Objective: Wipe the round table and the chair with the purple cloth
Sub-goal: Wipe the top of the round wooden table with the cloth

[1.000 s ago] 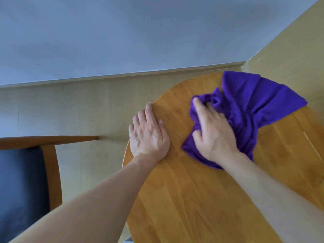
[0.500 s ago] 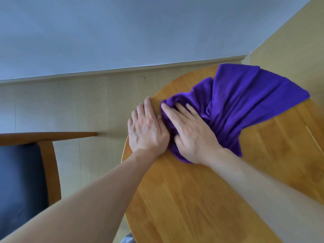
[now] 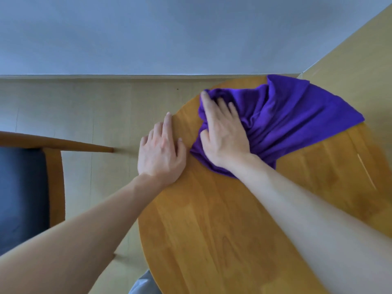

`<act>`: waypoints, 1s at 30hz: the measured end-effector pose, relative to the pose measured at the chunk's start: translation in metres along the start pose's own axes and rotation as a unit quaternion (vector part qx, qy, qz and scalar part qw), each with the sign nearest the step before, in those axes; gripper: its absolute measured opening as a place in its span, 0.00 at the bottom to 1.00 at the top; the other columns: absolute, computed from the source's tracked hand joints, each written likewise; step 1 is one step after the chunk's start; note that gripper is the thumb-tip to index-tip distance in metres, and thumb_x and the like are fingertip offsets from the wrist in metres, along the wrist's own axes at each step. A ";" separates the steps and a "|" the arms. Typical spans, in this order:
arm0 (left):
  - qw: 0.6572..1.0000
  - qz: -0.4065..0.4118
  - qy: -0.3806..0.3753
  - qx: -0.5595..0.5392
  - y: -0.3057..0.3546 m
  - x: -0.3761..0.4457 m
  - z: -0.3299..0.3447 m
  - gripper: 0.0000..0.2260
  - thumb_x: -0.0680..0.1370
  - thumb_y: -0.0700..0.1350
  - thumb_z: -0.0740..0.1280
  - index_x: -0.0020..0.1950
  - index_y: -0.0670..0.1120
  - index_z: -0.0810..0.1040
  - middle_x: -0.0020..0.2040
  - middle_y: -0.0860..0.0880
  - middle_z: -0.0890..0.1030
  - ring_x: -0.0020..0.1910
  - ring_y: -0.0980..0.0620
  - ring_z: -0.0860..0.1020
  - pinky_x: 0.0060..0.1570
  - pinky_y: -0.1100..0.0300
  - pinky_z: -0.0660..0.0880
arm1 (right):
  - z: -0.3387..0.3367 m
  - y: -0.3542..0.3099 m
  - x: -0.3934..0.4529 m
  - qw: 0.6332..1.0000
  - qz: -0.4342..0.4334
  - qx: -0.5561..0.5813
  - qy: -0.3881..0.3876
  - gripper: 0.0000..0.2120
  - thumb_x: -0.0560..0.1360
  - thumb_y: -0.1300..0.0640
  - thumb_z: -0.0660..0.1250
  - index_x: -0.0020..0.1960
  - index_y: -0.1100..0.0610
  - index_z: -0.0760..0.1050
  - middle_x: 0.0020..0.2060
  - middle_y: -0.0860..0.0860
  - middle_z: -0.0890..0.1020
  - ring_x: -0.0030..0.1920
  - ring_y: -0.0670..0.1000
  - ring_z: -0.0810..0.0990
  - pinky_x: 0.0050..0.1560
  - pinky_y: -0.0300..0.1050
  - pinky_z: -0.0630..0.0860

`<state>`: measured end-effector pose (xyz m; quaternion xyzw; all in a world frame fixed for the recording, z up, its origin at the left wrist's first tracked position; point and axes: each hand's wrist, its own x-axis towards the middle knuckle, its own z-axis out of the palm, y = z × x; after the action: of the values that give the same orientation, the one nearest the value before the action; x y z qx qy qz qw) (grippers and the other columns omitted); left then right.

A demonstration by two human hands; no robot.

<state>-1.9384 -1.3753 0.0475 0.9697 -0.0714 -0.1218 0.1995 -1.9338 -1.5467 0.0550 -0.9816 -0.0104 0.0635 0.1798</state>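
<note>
The right hand (image 3: 224,136) is lying flat on the purple cloth (image 3: 282,119), with its fingers straight and a little spread, and it is pressing the cloth down on the worktop (image 3: 222,230). The fingertips are pointing to the far edge of the worktop, and the thumb is resting on the left part of the cloth. The left hand (image 3: 161,153) is also lying flat, with its fingers straight and close together, and it is holding nothing. Its palm is resting on the left edge of the worktop, just beside the right hand, and the outer fingers are reaching over the edge. The two hands are not touching each other.

The purple cloth is lying bunched under the right hand, near the far left edge of the worktop, and from there it is spreading in folds to the far right edge. One corner of it is hanging a little over that edge.

The worktop is round and made of light brown wood. The chair (image 3: 27,187), with a wooden frame and a dark seat, is standing on the floor (image 3: 84,107) to the left, well apart from the worktop. A pale wall (image 3: 169,35) is meeting the floor behind the far edge.
</note>
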 end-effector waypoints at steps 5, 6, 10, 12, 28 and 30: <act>0.998 -0.056 0.008 -0.021 -0.016 -0.044 0.003 0.30 0.81 0.56 0.53 0.81 0.45 0.54 0.69 0.44 0.72 0.61 0.42 0.77 0.58 0.45 0.77 | -0.003 0.014 -0.047 0.990 -0.124 -0.014 -0.071 0.38 0.76 0.57 0.58 0.83 0.57 0.50 0.77 0.53 0.68 0.79 0.57 0.61 0.81 0.54 0.52; 0.997 -0.072 0.015 -0.032 -0.017 -0.051 0.003 0.30 0.81 0.57 0.53 0.81 0.46 0.53 0.70 0.44 0.72 0.61 0.42 0.77 0.56 0.44 0.78 | -0.006 0.021 -0.056 0.987 -0.134 -0.015 -0.083 0.38 0.75 0.56 0.57 0.83 0.57 0.51 0.77 0.53 0.68 0.79 0.56 0.61 0.81 0.54 0.52; 0.986 -0.145 0.053 -0.061 -0.009 -0.072 0.007 0.29 0.79 0.57 0.52 0.78 0.48 0.57 0.67 0.45 0.74 0.61 0.43 0.76 0.57 0.44 0.76 | -0.022 0.055 -0.059 0.995 -0.072 -0.008 -0.068 0.39 0.73 0.51 0.56 0.83 0.57 0.53 0.77 0.56 0.68 0.78 0.59 0.63 0.78 0.53 0.56; 0.981 -0.170 0.071 -0.055 -0.005 -0.074 0.011 0.28 0.79 0.57 0.52 0.77 0.47 0.60 0.66 0.46 0.74 0.62 0.44 0.75 0.60 0.45 0.74 | -0.021 0.056 -0.039 1.000 -0.007 -0.002 -0.027 0.39 0.74 0.51 0.56 0.83 0.58 0.51 0.77 0.59 0.66 0.78 0.60 0.61 0.79 0.55 0.54; 0.978 -0.173 0.111 -0.034 -0.005 -0.074 0.017 0.26 0.79 0.57 0.56 0.75 0.49 0.61 0.66 0.47 0.76 0.62 0.47 0.77 0.59 0.51 0.74 | -0.004 0.021 -0.053 0.936 -0.323 -0.031 -0.139 0.39 0.74 0.53 0.58 0.83 0.60 0.54 0.79 0.53 0.66 0.79 0.55 0.62 0.81 0.53 0.52; 0.978 -0.172 0.114 -0.032 -0.005 -0.074 0.018 0.26 0.79 0.58 0.56 0.75 0.49 0.61 0.66 0.48 0.76 0.62 0.47 0.77 0.59 0.51 0.74 | -0.011 0.035 -0.043 0.940 -0.313 -0.023 -0.133 0.39 0.73 0.53 0.59 0.82 0.60 0.56 0.78 0.54 0.68 0.78 0.56 0.64 0.81 0.50 0.52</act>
<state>-2.0139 -1.3633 0.0449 0.9680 0.1238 -0.0448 0.2134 -1.9753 -1.5848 0.0578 -0.9153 -0.3426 0.1335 0.1644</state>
